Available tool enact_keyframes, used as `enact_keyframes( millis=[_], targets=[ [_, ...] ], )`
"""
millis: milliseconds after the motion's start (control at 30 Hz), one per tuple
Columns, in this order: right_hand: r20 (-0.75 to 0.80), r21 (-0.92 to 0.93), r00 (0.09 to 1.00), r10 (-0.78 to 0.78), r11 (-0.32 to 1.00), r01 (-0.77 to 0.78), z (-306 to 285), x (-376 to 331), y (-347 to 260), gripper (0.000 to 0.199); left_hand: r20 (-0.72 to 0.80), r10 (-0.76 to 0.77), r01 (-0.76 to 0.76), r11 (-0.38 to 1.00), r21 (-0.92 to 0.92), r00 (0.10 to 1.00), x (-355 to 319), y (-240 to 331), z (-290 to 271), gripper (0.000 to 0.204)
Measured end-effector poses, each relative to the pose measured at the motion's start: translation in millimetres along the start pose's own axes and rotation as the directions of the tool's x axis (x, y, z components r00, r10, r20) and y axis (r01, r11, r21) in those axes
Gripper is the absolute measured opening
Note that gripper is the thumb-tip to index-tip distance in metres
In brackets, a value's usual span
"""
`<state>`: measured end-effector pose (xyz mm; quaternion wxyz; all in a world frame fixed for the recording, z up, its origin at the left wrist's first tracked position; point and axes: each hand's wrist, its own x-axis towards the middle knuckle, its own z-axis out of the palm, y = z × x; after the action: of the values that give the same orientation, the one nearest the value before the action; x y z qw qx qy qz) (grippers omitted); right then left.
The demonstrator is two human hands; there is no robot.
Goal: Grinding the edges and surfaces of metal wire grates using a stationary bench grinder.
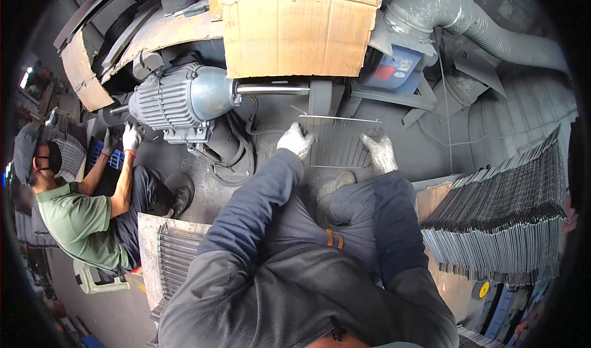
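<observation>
Standing nearer than the one grey wheel, one left pile and one right pile have too many racks to count. Next, the left hand and the right hand, both gloved, seem to pinch one wire rack by its sides, just on the wheel's near side; it looks light and stiff, but its thin wires may bend or slip, so those sides seem best to hold. Farther off, one motor sits left of the wheel and one fat pipe curls to its right.
</observation>
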<state>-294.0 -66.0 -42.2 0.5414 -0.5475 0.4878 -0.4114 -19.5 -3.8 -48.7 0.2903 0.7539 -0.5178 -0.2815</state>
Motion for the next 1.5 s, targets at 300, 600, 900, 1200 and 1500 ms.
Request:
enact_keyframes(
  millis=[300, 600, 900, 1200, 1500],
  targets=[
    [0.170, 0.042, 0.985, 0.030, 0.998, -0.038, 94.6, 32.4, 37.8, 0.019, -0.035, -0.167, 0.166, 0.986, -0.028, 0.985, 0.3, -77.8, -67.2, 0.064],
    [0.603, -0.063, 0.779, -0.172, 0.963, 0.261, 88.0, 1.6, 12.9, 0.038, 0.457, -0.173, 0.449, 0.654, -0.609, 0.872, -60.1, -109.2, -164.4, 0.029],
    [0.457, 0.329, 0.839, 0.295, 0.820, -0.468, 69.5, -42.1, -59.6, 0.029, 0.517, -0.073, 0.522, 0.061, -0.851, 0.853, -69.4, -72.5, -132.9, 0.017],
    [0.479, 0.568, 0.874, 0.082, 0.729, -0.381, 61.2, 16.7, -41.1, 0.023, 0.456, -0.144, 0.442, -0.118, -0.889, 0.878, -13.7, -65.1, -115.4, 0.026],
    [0.244, 0.606, 0.958, 0.148, 0.749, -0.270, -21.6, 13.5, -57.3, 0.023, 0.526, 0.097, 0.532, -0.044, -0.846, 0.845, 43.6, -33.3, -37.9, 0.040]
  ],
)
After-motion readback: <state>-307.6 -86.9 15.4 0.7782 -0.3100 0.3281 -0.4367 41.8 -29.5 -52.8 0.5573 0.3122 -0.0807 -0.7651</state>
